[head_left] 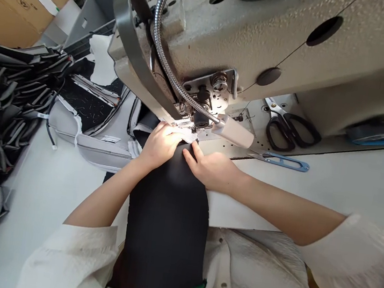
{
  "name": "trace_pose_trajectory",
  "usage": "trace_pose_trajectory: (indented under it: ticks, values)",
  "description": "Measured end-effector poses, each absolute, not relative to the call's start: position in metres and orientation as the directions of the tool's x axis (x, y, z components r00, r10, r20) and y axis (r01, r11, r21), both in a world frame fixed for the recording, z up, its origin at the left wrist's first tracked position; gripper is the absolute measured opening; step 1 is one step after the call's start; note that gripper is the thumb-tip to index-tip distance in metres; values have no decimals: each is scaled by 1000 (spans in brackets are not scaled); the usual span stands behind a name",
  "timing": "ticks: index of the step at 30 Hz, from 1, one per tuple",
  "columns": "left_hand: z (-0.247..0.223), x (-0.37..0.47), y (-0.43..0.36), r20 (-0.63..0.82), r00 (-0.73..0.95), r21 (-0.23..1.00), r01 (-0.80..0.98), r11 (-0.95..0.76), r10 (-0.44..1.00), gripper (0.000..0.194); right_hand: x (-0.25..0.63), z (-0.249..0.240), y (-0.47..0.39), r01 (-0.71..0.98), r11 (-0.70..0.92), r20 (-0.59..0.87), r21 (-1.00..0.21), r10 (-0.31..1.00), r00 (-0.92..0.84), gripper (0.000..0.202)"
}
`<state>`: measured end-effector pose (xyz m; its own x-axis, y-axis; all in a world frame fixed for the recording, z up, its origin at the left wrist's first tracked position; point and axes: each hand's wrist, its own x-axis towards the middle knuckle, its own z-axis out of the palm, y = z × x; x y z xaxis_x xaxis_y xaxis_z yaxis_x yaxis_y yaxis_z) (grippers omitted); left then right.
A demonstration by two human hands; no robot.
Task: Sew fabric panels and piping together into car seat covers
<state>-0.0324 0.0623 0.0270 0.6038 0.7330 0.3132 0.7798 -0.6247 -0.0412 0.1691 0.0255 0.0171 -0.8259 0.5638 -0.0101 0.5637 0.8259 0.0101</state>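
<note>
A long black fabric panel (167, 221) runs from the needle area of the sewing machine (201, 112) down over my lap. Along its far edge lies a pale white strip (189, 135), partly under the presser foot. My left hand (160, 145) is closed, thumb and fingers pinching the strip and the panel's edge just left of the needle. On the right side of the same edge, my right hand (215, 168) rests with index and middle fingers stretched onto the black panel. A small lamp head (233, 130) on a flexible metal hose hangs close above the right hand.
Blue thread snips (285, 161) and black-handled scissors (291, 128) lie right of the needle. Left are a grey sewn cover (106, 149), piled grey-black pieces (1, 109), a grey crate (96, 13) and a cardboard box (17, 3).
</note>
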Motion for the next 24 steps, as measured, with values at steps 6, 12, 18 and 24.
trace_pose_trajectory:
  ticks: [6, 12, 18, 24]
  values:
    - [24, -26, 61, 252, 657, -102, 748, -656, 710, 33, 159, 14, 28, 600, 799, 0, -25, 600, -800, 55]
    - [17, -15, 62, 246, 683, -221, 730, -647, 687, 30, 148, 12, 23, 654, 753, 76, -66, 658, -750, 50]
    - [12, -7, 63, 223, 678, -239, 735, -635, 700, 29, 149, 8, 21, 640, 768, 154, -6, 633, -758, 48]
    - [46, -60, 52, 258, 443, -215, 893, -396, 859, 38, 179, 14, 37, 577, 808, 150, -120, 590, -794, 37]
